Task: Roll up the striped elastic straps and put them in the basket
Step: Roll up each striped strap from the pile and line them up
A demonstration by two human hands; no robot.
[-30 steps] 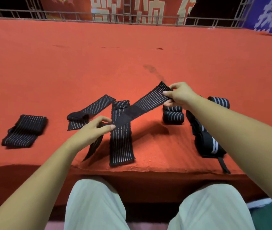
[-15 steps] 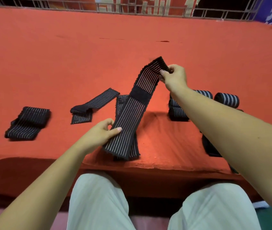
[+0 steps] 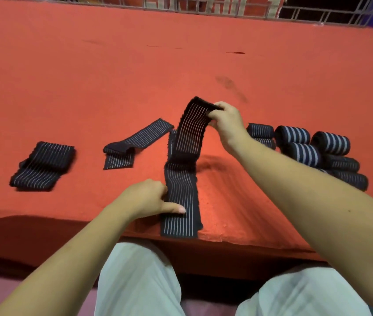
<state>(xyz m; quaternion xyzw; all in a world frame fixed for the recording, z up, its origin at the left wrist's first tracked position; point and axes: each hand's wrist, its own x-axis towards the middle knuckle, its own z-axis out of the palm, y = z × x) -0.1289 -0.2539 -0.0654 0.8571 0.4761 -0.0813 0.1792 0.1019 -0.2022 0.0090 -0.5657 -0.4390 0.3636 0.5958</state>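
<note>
On the red-covered desk (image 3: 89,76), a folded strap (image 3: 42,166), black with thin pale stripes, lies flat at the far left. Right of it, well apart, a second strap (image 3: 133,142) lies with its near end doubled under. Next comes the left hand (image 3: 146,198), near the desk's front edge: its thumb (image 3: 174,209) lies flat on top of the long strap (image 3: 182,185) and its curled fingers grip that strap's left edge. The strap's near half lies on the desk, its end at the front edge. Its far half rises off the cloth to the right hand (image 3: 226,123), whose fingers (image 3: 215,114) pinch the far end, bent over at the top. Further right, a cluster of rolled straps (image 3: 317,151) sits touching one another on the desk. Pale trousers (image 3: 135,281) show below the desk, and a metal railing (image 3: 226,8) runs along the far side.
</note>
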